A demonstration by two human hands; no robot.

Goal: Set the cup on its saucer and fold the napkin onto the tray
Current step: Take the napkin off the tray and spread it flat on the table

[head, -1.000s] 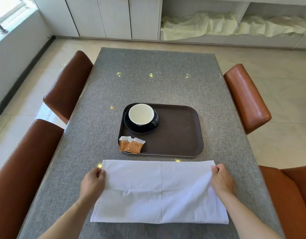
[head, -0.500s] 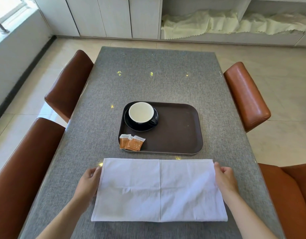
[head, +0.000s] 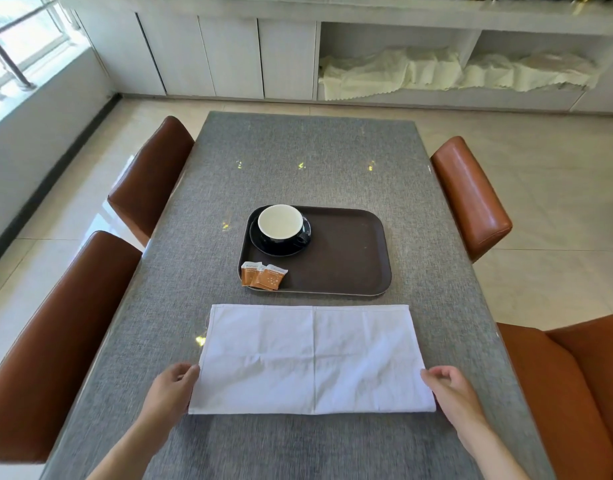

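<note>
A white napkin (head: 312, 358), folded into a wide rectangle, lies flat on the grey table between me and the tray. My left hand (head: 173, 388) is at its left edge and my right hand (head: 450, 389) at its right edge, both near the front corners. Their loosely curled fingertips touch the cloth without lifting it. The dark brown tray (head: 353, 265) sits just beyond the napkin. In the tray's far left corner a black cup (head: 280, 221) with a white inside stands upright on its black saucer (head: 263, 247).
Orange sachets (head: 263, 276) lie on the tray's near left corner. Brown leather chairs flank the table: two on the left (head: 149, 174) (head: 56, 341) and two on the right (head: 471, 195) (head: 575, 393). White cabinets with pale cloths run along the far wall.
Both hands have slid from the napkin's far corners back along its side edges to near the front corners. The napkin stays flat. The camera has tilted up a little.
</note>
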